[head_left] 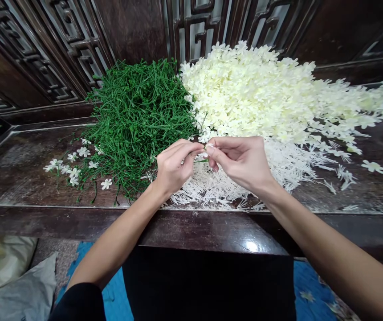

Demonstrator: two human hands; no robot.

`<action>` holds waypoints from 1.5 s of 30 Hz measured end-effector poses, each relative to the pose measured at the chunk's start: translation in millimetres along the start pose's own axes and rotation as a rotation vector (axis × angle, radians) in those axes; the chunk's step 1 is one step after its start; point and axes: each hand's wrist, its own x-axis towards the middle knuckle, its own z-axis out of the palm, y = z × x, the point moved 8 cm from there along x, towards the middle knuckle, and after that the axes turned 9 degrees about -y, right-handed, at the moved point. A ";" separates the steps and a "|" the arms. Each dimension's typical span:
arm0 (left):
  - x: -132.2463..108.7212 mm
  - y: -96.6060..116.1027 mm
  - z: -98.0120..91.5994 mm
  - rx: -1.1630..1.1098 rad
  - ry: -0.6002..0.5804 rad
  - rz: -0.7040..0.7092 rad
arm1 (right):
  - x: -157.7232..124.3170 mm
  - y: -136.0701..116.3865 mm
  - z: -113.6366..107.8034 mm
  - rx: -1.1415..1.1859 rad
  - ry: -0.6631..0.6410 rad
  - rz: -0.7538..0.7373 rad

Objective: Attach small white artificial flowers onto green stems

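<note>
My left hand (177,162) and my right hand (243,161) meet at the fingertips over the front of the bench. Pinched in the left fingers is a thin green plastic stem (201,161), part of it hidden by the hand. The right thumb and forefinger close on a small white piece (210,146), set against the tip of the stem; its exact shape is too small to tell. Behind the left hand rises a heap of green stems (141,98). Cream artificial flower heads (254,89) are piled behind the right hand, and thin white stamen-like pieces (218,185) lie beneath both hands.
Several stems tipped with white flowers (73,169) lie on the left of the dark wooden bench (21,156). A single flower (373,166) rests at the right. Carved wooden panels (131,31) stand behind. Pale bags (21,285) and a blue mat (111,298) are below.
</note>
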 end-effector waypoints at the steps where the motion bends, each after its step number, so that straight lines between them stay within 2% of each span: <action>1: 0.3 -2.1 1.6 0.005 -0.018 -0.023 | 1.3 3.2 -1.4 -0.014 -0.002 0.009; 4: 0.9 -10.7 5.3 0.012 -0.065 -0.106 | 4.4 10.6 -5.8 -0.084 -0.001 0.031; 7: 2.3 -15.6 6.5 0.011 -0.096 -0.127 | 5.5 13.4 -9.0 -0.133 0.005 0.052; 11: 3.4 -16.2 3.2 -0.024 -0.072 -0.133 | 4.1 11.1 -8.0 -0.174 0.016 0.030; 17: -1.3 -20.8 6.6 -0.103 -0.043 -0.276 | 1.3 12.7 -2.7 -0.175 0.041 -0.033; 22: -4.1 -21.3 8.7 -0.114 -0.024 -0.289 | 0.5 12.5 -2.3 -0.174 0.057 -0.026; 28: -2.6 -20.2 9.0 -0.127 -0.041 -0.257 | 2.2 14.3 -1.5 -0.172 0.015 -0.001; 30: -0.3 -23.2 9.9 -0.154 -0.072 -0.297 | 4.9 13.3 -6.8 -0.160 0.011 0.004; 33: 0.7 -34.6 10.0 -0.262 -0.078 -0.427 | 10.6 10.0 -27.1 -0.217 0.054 -0.010; 37: -7.8 -58.3 10.5 -0.468 0.003 -0.647 | 11.3 17.2 -71.9 -0.343 0.283 -0.015; 38: -10.6 -63.6 12.2 -0.516 0.011 -0.693 | 11.7 22.5 -76.7 -0.389 0.285 0.003; 41: -15.7 -73.0 17.1 -0.629 0.013 -0.771 | 12.3 34.2 -73.6 -0.536 0.202 0.015; 45: -13.0 -72.1 15.7 -0.686 0.023 -0.748 | 11.1 46.1 -57.0 -0.728 0.068 0.154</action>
